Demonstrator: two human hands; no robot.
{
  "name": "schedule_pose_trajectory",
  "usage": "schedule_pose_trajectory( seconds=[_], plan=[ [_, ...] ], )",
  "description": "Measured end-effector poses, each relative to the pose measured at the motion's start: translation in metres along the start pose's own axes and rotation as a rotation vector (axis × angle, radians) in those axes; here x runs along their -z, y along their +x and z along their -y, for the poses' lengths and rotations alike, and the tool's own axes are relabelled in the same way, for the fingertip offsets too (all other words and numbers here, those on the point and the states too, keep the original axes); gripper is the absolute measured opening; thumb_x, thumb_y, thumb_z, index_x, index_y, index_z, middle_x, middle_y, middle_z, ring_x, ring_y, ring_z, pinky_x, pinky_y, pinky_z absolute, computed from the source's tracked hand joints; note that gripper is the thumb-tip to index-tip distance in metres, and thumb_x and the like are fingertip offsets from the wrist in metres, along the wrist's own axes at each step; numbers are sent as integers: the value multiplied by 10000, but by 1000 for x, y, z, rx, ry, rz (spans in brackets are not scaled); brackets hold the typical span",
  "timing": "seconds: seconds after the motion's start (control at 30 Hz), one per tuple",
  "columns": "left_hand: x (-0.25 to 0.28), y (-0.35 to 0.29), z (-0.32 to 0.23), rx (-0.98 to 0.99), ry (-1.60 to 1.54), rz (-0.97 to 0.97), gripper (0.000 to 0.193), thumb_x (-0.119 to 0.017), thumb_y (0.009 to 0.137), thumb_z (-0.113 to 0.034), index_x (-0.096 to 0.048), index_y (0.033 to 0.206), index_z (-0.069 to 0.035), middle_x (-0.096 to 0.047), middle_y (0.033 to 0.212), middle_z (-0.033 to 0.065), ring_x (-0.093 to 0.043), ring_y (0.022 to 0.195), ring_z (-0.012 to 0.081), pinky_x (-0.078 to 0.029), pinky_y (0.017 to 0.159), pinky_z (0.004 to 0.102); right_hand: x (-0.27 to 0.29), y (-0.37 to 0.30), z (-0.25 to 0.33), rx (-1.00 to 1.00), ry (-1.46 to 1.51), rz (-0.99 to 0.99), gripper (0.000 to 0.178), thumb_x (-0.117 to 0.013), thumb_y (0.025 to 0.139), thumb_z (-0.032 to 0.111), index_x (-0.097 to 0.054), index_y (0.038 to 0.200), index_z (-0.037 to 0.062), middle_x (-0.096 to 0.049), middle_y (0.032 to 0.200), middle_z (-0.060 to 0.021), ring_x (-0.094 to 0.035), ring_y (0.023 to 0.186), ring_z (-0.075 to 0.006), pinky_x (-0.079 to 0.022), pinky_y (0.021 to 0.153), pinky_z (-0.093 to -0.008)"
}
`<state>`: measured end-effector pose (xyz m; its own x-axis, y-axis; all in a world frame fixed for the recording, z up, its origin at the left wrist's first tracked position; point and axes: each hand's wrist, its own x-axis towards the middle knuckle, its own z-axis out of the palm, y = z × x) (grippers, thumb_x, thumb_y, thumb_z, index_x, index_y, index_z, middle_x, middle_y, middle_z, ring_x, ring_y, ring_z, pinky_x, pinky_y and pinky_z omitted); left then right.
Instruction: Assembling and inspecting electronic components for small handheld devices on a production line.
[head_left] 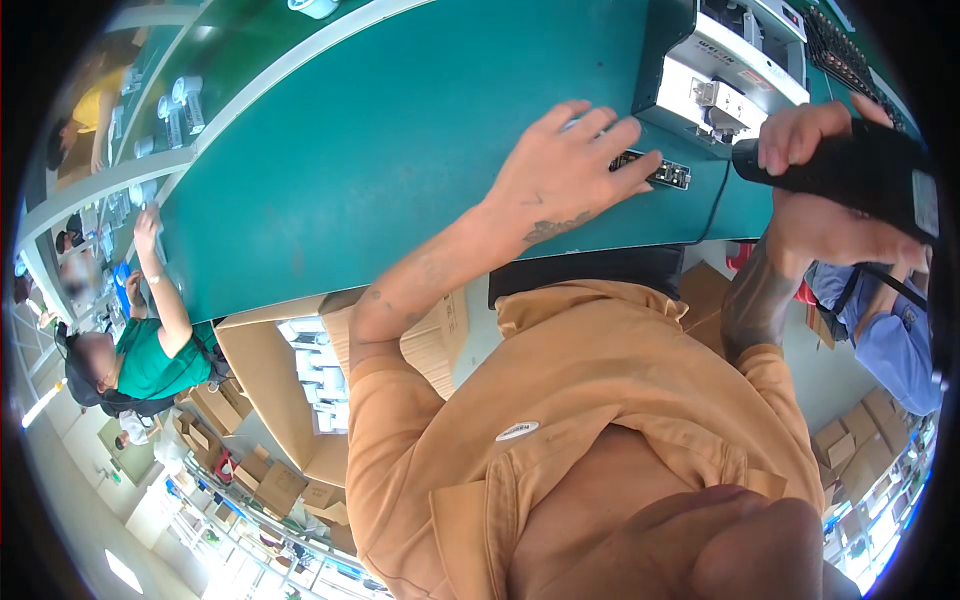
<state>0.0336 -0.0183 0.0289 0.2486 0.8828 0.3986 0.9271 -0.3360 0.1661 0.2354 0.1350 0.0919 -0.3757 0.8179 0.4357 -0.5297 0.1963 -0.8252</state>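
My left hand [580,158] is palm down over the teal bench mat, its fingers bent and apart. Under its thumb and fingertips lies a narrow dark circuit board [672,174], part of it covered by the hand. A small bluish bit shows between the fingers; I cannot make out what it is. On the right, my right hand [825,228] is wrapped around a long black object [880,175] with a pale label near its outer end. This object is raised above the bench edge, and its exact kind cannot be told.
A white and black bench machine [730,85] with a metal fixture stands at the back right. A dark cable [718,205] crosses the mat [380,150]. An open carton [262,385] of white parts sits below the bench. Co-workers [150,350] are at both sides.
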Motion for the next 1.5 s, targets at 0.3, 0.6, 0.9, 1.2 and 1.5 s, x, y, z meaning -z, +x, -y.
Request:
schedule_pose_trajectory(
  seconds=[0.3, 0.6, 0.9, 1.2, 1.5],
  plan=[
    [-23, -3, -1, -85, 48, -35, 298, -728, 844, -194, -752, 1141, -186, -685, 1037, 12, -631, 1031, 207, -477, 897, 408, 16, -9, -20, 17, 238, 223, 1284, -217, 690, 1057, -464, 1417, 27, -542, 779, -135, -530, 609, -240, -465, 561, -389],
    [-27, -1, -2, -79, 32, -45, 315, -711, 824, -181, -749, 1137, -186, -691, 1050, 18, -634, 1030, 207, -480, 909, 416, 31, -5, -29, -52, 316, 250, 1272, -288, 689, 1053, -454, 1455, 51, -554, 823, -141, -544, 653, -253, -467, 612, -402],
    [-34, 1, -1, -90, 31, -66, 298, -738, 821, -195, -748, 1119, -183, -676, 1015, 16, -625, 982, 187, -485, 887, 399, 36, -3, -40, -76, 413, 412, 1273, -405, 647, 1053, -473, 1452, 70, -588, 880, -158, -565, 718, -269, -461, 683, -421],
    [-37, 3, 0, -92, 29, -103, 288, -728, 811, -171, -757, 1097, -183, -669, 993, 13, -619, 960, 182, -487, 871, 394, 38, 5, -3, -15, 214, 342, 1073, -423, 727, 994, -587, 1247, 70, -554, 803, -80, -534, 667, -200, -430, 615, -352],
    [-39, 8, -3, -89, 17, -118, 312, -724, 799, -156, -750, 1109, -184, -671, 1008, 14, -622, 964, 184, -490, 881, 396, 70, 40, -8, -90, -34, 316, 1140, -438, 580, 1075, -557, 967, 10, -521, 812, -111, -492, 692, -226, -396, 670, -359]
  ],
)
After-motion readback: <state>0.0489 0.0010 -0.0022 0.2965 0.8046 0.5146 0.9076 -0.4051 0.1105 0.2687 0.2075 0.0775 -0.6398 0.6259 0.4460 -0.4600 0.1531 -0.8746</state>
